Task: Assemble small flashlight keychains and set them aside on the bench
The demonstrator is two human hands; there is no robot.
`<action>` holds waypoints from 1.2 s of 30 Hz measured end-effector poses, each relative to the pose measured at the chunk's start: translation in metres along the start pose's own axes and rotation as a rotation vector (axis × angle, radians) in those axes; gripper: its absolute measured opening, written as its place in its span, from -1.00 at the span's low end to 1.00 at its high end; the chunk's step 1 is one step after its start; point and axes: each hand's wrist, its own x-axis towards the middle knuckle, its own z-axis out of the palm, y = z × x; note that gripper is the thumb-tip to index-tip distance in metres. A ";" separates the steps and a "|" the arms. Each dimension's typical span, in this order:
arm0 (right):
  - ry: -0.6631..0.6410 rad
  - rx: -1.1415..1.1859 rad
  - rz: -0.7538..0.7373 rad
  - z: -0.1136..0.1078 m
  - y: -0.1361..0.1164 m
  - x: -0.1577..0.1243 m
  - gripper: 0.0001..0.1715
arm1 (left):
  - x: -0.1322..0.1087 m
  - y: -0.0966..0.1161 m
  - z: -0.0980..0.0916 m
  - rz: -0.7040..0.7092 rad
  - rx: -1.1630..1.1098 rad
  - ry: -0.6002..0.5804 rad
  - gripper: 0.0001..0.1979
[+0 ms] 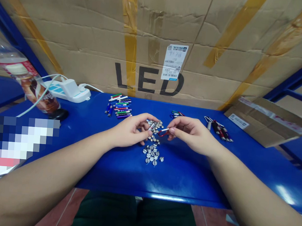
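left hand (pixel 132 131) is pinching a small silver part (pixel 151 127) and right hand (pixel 191 133) is gripping a red clip (pixel 162 132), just above silver caps (pixel 152 153) lying on the blue table (pixel 188 174).

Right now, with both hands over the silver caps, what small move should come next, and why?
Probably close the small gap: bring the silver piece in the left hand to the red clip pinched in the right hand. Both parts are held at the fingertips, facing each other just above the pile of silver caps, so nothing else seems needed first.
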 end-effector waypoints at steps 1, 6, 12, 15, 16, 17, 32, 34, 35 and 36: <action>-0.002 0.001 -0.002 0.000 0.000 0.000 -0.66 | 0.000 -0.001 0.000 0.002 0.002 -0.001 -0.57; -0.006 -0.009 -0.007 -0.001 0.001 0.000 -0.66 | 0.000 -0.001 -0.001 0.006 -0.001 -0.001 -0.57; -0.006 -0.021 0.002 -0.001 0.000 0.000 -0.65 | 0.000 0.003 0.001 -0.001 -0.018 0.001 -0.60; -0.007 -0.023 0.004 0.000 0.000 0.000 -0.64 | 0.001 0.004 0.001 0.000 -0.023 -0.002 -0.60; -0.006 -0.022 0.003 0.000 0.000 0.000 -0.64 | 0.001 0.004 0.001 0.001 -0.026 -0.002 -0.60; -0.005 -0.021 0.001 0.000 0.000 0.000 -0.64 | 0.001 0.004 0.001 0.003 -0.029 -0.003 -0.60; -0.012 -0.024 0.010 0.000 0.000 -0.001 -0.63 | 0.000 0.001 0.000 0.023 -0.041 -0.011 -0.58; -0.016 -0.023 0.011 0.000 0.000 0.000 -0.63 | 0.000 0.001 0.000 0.024 -0.035 -0.011 -0.58; -0.016 -0.021 0.011 0.000 0.000 0.000 -0.63 | 0.000 0.001 0.000 0.024 -0.032 -0.011 -0.58; -0.017 -0.020 0.009 0.000 0.000 0.000 -0.63 | 0.000 0.001 0.000 0.024 -0.030 -0.011 -0.58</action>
